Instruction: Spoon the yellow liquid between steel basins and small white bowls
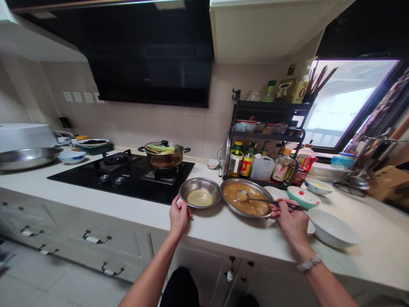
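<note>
My left hand [178, 215] pinches the near rim of a small steel bowl [211, 188] that holds a pale yellow liquid. Beside it on the right stands a larger steel bowl [230, 185] full of brown sauce. My right hand [290, 221] is closed round the handle of a metal ladle [243, 195], and the ladle's cup rests in the brown sauce. A beaded bracelet sits on my right wrist. Both bowls stand on the white counter [134, 211], just in front of the black hob.
A lidded pot [164, 154] sits on the black hob [128, 177]. A rack of bottles [265, 140] stands behind the bowls. White bowls [332, 230] lie to the right, a wok [25, 157] at far left. Drawers run below the counter edge.
</note>
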The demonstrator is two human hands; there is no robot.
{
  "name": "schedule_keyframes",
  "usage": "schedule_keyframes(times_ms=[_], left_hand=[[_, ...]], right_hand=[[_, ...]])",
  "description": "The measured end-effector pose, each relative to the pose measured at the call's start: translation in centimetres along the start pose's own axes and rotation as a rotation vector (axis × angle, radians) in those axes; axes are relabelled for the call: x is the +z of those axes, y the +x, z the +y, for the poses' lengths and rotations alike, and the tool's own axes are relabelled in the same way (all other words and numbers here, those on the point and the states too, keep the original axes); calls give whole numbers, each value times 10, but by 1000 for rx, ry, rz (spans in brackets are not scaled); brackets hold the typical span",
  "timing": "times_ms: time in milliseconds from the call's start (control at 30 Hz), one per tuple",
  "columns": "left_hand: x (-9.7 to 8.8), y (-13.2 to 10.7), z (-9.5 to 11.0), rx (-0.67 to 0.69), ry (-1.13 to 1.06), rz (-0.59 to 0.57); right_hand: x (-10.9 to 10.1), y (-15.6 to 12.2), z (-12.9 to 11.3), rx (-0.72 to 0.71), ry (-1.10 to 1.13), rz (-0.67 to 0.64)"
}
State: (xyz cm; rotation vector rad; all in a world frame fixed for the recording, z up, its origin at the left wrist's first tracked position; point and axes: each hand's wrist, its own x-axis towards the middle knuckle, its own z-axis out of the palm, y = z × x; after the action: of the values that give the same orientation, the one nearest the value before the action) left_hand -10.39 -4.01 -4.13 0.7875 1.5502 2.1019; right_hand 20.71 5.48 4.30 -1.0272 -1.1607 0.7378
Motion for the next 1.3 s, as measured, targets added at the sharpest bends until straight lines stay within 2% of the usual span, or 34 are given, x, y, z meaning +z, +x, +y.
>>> schedule_keyframes(times_ms=[267, 400, 533, 700, 833, 933, 1100, 1167, 1233, 1300], left_hand=[[1, 0, 1, -2, -8, -1], [1, 0, 2, -25, -3, 5], [1, -1, 3, -23, 12, 10], [1, -2, 6, -7, 3, 5], [2, -3, 7, -14, -7, 13], [3, -2, 6, -12, 1, 12], [2, -1, 5, -11, -19, 7], [2, -2, 5, -16, -12, 7], [1, -2, 5, -6, 7, 4], [1, -2, 5, 5, 16, 4]], right_hand=[[0, 4, -6, -5, 53, 43], [8, 4, -13, -4, 124, 17], [24, -2, -25, -31, 177, -33], [55, -16, -30, -73, 200, -138], [77, -32, -26, -162, 152, -256], [84, -46, -23, -273, 66, -360], [74, -58, -20, -610, -60, -572], [64, -55, -18, -750, -85, -612], [53, -48, -15, -824, -128, -574], [41, -39, -13, -814, -188, -480]])
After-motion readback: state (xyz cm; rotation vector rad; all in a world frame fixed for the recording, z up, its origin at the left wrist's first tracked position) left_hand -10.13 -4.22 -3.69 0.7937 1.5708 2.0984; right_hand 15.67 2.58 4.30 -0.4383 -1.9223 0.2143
